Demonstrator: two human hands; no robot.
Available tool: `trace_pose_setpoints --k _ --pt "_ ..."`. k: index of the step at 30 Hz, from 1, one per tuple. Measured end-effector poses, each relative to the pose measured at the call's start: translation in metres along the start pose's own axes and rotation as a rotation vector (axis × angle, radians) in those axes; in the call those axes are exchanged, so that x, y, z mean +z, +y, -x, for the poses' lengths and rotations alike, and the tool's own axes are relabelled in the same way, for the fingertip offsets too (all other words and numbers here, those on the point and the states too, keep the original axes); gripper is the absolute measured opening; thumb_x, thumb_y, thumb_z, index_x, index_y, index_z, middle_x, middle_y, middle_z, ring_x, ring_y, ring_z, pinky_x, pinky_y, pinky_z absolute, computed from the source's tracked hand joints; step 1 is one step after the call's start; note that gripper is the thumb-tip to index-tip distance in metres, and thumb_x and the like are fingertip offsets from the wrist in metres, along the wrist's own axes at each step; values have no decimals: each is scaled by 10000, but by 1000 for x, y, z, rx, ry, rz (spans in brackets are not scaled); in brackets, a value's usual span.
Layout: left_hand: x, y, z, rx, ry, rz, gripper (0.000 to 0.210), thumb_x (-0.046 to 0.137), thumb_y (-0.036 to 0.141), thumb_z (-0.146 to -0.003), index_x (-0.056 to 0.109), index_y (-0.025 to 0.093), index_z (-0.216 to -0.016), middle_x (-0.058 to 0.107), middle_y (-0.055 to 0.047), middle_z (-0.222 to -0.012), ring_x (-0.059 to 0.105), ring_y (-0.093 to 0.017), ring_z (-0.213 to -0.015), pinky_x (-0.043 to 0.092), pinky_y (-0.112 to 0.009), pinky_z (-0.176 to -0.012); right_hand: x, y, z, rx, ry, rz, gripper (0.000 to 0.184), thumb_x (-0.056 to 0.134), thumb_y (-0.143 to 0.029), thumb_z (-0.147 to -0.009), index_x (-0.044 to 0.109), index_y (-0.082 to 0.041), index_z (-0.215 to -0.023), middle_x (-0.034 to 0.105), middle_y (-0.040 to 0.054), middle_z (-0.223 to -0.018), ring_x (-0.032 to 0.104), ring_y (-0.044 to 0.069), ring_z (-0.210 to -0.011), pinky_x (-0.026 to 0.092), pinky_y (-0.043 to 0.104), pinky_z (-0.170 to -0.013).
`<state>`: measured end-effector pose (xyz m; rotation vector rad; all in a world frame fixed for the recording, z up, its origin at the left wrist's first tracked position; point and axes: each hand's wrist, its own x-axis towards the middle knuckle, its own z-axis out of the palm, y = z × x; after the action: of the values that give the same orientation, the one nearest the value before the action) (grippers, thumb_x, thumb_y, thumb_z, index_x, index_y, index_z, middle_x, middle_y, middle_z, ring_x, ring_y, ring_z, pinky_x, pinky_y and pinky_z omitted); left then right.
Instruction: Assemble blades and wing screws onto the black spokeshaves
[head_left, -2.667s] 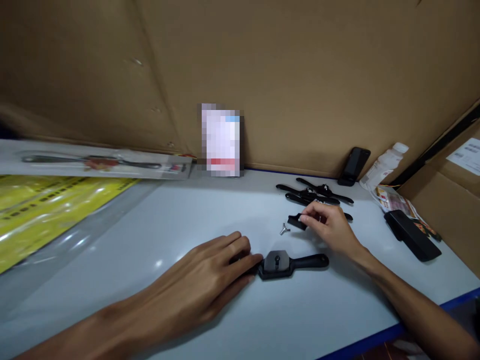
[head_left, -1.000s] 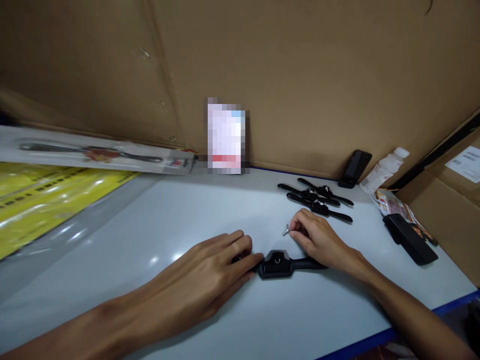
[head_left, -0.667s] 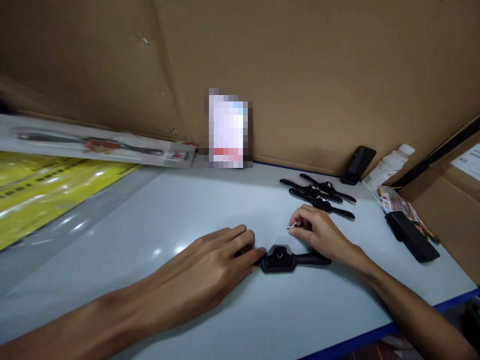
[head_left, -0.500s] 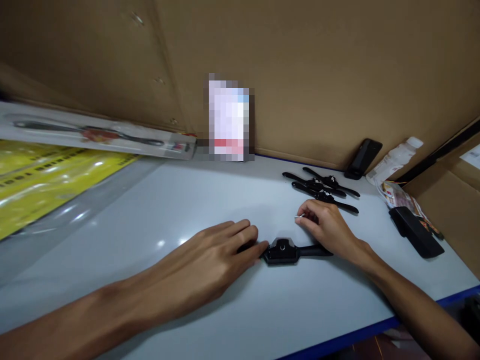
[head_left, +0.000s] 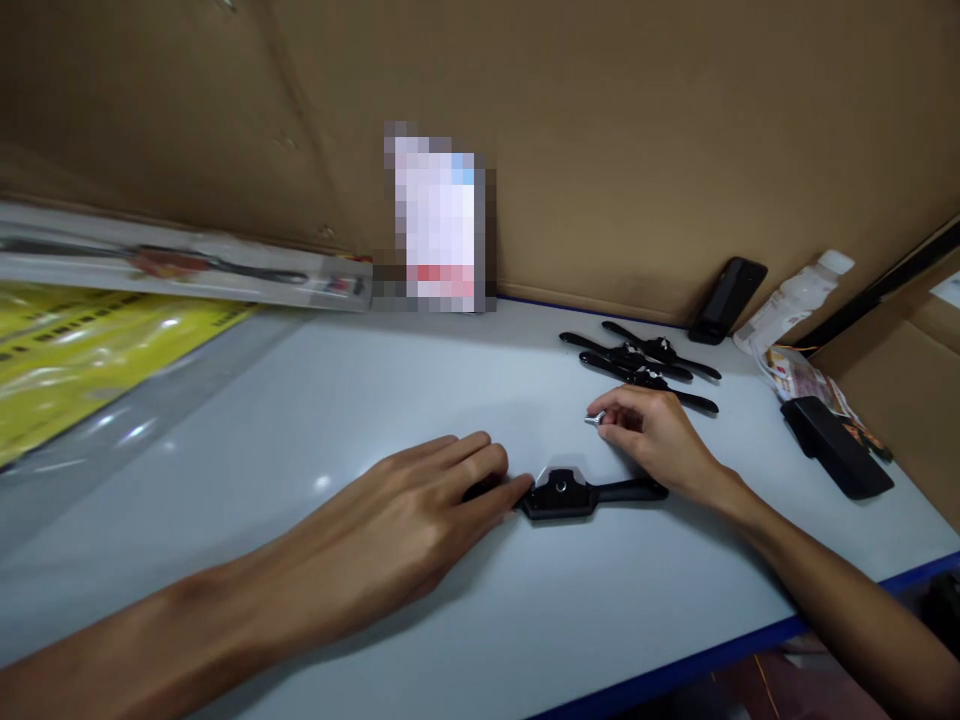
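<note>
- The pale table (head_left: 315, 400) fills the lower frame, with cardboard (head_left: 600, 120) walling the top; both sit a little lower than half a second earlier.
- The left hand (head_left: 420, 510) lies palm down at centre, fingers together, its tips pressed on the left handle of the black spokeshave (head_left: 570, 493), as before.
- The right hand (head_left: 660, 440), right of centre, pinches a small silver screw (head_left: 595, 419) between thumb and forefinger, just above the spokeshave's body; earlier it was held slightly further right.
- The spokeshave lies flat at centre, unmoved on the table.
- Two more spokeshaves (head_left: 637, 358) lie behind the right hand, unchanged.
- A black case (head_left: 836, 458) rests at the right edge.
</note>
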<state>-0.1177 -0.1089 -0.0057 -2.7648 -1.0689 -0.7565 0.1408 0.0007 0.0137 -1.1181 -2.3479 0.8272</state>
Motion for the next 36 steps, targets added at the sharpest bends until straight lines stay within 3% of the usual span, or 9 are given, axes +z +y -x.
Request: trace_pose_setpoints --k 5,9,17,23,29,33,36 --pt "-2 2 0 -9 -36 11 284 433 111 -1073 713 153 -1072 647 -70 -910 588 -217 -784 495 -342 -640 0 3 -1 58 12 -88 276 656 -101 -839 761 -173 -1083 684 11 -808 618 166 -741 491 333 -729" --pt "-5 2 0 -14 -16 42 296 433 121 -1078 721 156 -1135 661 -76 -925 601 -220 -800 510 -339 -651 -1 4 -2 43 19 -29 92 693 -142 -854 733 -202 -912 672 -1 -804 589 159 -726 471 320 -714" --pt "-8 0 1 -77 -11 157 306 477 119 -1068 736 225 -1192 679 -58 -935 605 -190 -780 552 -309 -700 -4 2 4 -105 18 293 78 584 -157 -966 633 -204 -930 621 64 -979 583 208 -875 455 353 -791" --pt "-8 1 0 11 -21 35 312 423 90 -1070 717 143 -1160 680 -75 -924 608 -212 -797 532 -327 -654 -2 4 9 -184 16 455 123 423 -152 -1009 521 -212 -965 584 95 -1008 551 241 -888 431 361 -726" --pt "-6 2 -1 33 -24 -19 305 410 87 -1074 708 105 -1135 661 -85 -912 594 -225 -799 517 -346 -649 -5 5 11 -157 -21 453 114 381 -188 -1021 464 -232 -955 588 65 -908 529 220 -759 369 350 -672" --pt "-4 2 -1 25 -26 -16 307 414 75 -1066 706 108 -1154 668 -88 -929 599 -229 -821 522 -348 -666 -5 2 12 -108 -82 416 133 402 -212 -1028 514 -217 -956 604 41 -801 516 196 -650 334 342 -625" --pt "-4 1 0 9 -28 2 311 422 81 -1063 720 130 -1139 670 -86 -928 597 -226 -813 522 -344 -662 -5 -4 12 -122 -31 319 118 484 -199 -1010 588 -197 -955 650 38 -789 564 186 -674 368 332 -646"
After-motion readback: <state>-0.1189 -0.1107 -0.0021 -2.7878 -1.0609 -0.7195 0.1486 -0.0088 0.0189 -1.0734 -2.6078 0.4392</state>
